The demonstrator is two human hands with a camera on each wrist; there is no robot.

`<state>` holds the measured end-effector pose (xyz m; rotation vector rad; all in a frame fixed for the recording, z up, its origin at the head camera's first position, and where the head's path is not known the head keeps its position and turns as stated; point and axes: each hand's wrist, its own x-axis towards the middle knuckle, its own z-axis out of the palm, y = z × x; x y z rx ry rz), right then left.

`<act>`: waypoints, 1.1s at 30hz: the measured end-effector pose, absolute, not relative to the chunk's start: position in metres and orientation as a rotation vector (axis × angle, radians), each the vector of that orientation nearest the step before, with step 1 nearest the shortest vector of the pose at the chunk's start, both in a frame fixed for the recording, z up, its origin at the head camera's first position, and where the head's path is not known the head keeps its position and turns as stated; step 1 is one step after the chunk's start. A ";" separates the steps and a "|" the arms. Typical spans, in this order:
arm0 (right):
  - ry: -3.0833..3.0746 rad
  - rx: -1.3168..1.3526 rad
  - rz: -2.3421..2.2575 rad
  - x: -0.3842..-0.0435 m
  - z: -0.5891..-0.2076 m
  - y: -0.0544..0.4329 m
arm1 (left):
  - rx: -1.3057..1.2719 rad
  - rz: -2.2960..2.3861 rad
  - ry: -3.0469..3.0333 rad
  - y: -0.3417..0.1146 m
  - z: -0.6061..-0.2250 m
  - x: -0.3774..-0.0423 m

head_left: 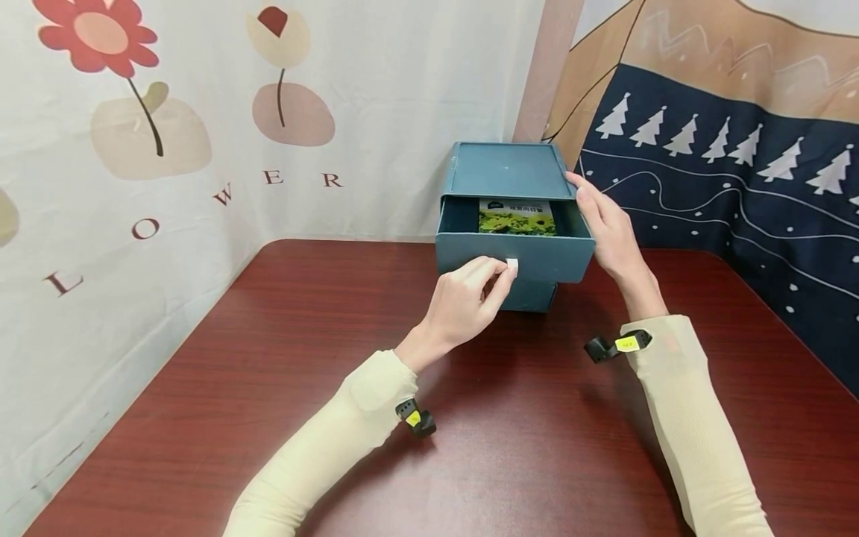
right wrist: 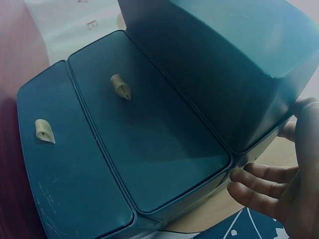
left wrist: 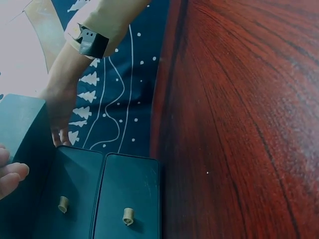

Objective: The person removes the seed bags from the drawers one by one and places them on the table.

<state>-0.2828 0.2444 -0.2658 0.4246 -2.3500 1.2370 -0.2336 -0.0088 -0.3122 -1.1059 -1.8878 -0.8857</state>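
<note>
- Our left hand [head_left: 463, 302] pinches the pull tab [head_left: 512, 264].
- Our right hand [head_left: 609, 233], fingers loosely extended, touches the drawer cabinet [head_left: 506, 170].
- Top drawer [head_left: 546, 259] already out, packet [head_left: 517, 220] inside; lower drawers [right wrist: 154, 149] closed.

Your head camera looks forward and down across the table [head_left: 322, 335], well back from the drawer cabinet [head_left: 506, 170]. Close in, your left wrist camera [head_left: 423, 426] faces right toward the navy curtain [left wrist: 112, 132]; your right wrist camera [head_left: 599, 349] faces left; both share the lower drawers [right wrist: 149, 159].
</note>
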 end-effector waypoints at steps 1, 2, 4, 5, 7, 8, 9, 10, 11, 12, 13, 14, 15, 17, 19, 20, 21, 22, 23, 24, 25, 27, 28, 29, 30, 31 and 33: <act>-2.352 0.422 1.238 -0.282 -0.266 0.244 | -1.107 -0.885 -1.886 -0.009 -0.313 -0.234; -2.354 0.419 1.237 -0.282 -0.265 0.244 | -1.109 -0.885 -1.883 -0.009 -0.313 -0.233; -2.357 0.418 1.239 -0.282 -0.265 0.244 | -1.111 -0.885 -1.880 -0.009 -0.313 -0.233; -2.357 0.418 1.240 -0.281 -0.265 0.244 | -1.112 -0.885 -1.879 -0.009 -0.313 -0.233; -2.358 0.418 1.242 -0.281 -0.265 0.244 | -1.116 -0.884 -1.875 -0.010 -0.313 -0.232; -2.357 0.419 1.246 -0.281 -0.265 0.244 | -1.117 -0.883 -1.873 -0.010 -0.313 -0.231; -2.357 0.419 1.250 -0.281 -0.265 0.244 | -1.118 -0.882 -1.871 -0.010 -0.313 -0.230; -2.357 0.418 1.253 -0.281 -0.266 0.244 | -1.119 -0.879 -1.869 -0.010 -0.313 -0.230; -2.357 0.417 1.258 -0.281 -0.266 0.244 | -1.119 -0.877 -1.868 -0.010 -0.313 -0.229; -2.357 0.417 1.260 -0.281 -0.265 0.244 | -1.119 -0.874 -1.866 -0.010 -0.313 -0.229; -2.358 0.416 1.263 -0.281 -0.265 0.244 | -1.119 -0.873 -1.865 -0.010 -0.313 -0.228; -2.358 0.416 1.265 -0.281 -0.265 0.243 | -1.119 -0.871 -1.863 -0.010 -0.313 -0.228; -2.359 0.416 1.268 -0.281 -0.265 0.243 | -1.120 -0.869 -1.862 -0.010 -0.313 -0.227; -2.360 0.417 1.273 -0.280 -0.265 0.243 | -1.120 -0.866 -1.857 -0.010 -0.314 -0.227; -2.361 0.416 1.279 -0.280 -0.264 0.243 | -1.122 -0.862 -1.852 -0.010 -0.314 -0.227; -2.362 0.416 1.280 -0.280 -0.264 0.243 | -1.122 -0.861 -1.849 -0.010 -0.315 -0.227; -2.363 0.415 1.282 -0.280 -0.264 0.243 | -1.122 -0.860 -1.846 -0.010 -0.315 -0.227; -2.365 0.414 1.283 -0.280 -0.265 0.243 | -1.123 -0.858 -1.843 -0.010 -0.315 -0.227; -2.368 0.413 1.283 -0.280 -0.265 0.243 | -1.123 -0.855 -1.839 -0.010 -0.316 -0.227; -2.370 0.412 1.282 -0.280 -0.265 0.243 | -1.124 -0.853 -1.834 -0.010 -0.316 -0.227; -2.371 0.412 1.281 -0.281 -0.265 0.244 | -1.125 -0.850 -1.830 -0.010 -0.316 -0.227; -2.373 0.411 1.280 -0.282 -0.265 0.244 | -1.128 -0.849 -1.821 -0.010 -0.317 -0.226; -2.374 0.411 1.278 -0.282 -0.265 0.245 | -1.128 -0.848 -1.817 -0.010 -0.317 -0.226; -2.374 0.410 1.277 -0.282 -0.266 0.245 | -1.130 -0.850 -1.812 -0.010 -0.317 -0.226; -2.373 0.408 1.276 -0.282 -0.266 0.245 | -1.131 -0.851 -1.807 -0.010 -0.317 -0.225; -2.374 0.407 1.277 -0.282 -0.266 0.245 | -1.132 -0.852 -1.802 -0.010 -0.317 -0.225; -2.373 0.407 1.279 -0.282 -0.266 0.245 | -1.133 -0.851 -1.792 -0.010 -0.317 -0.224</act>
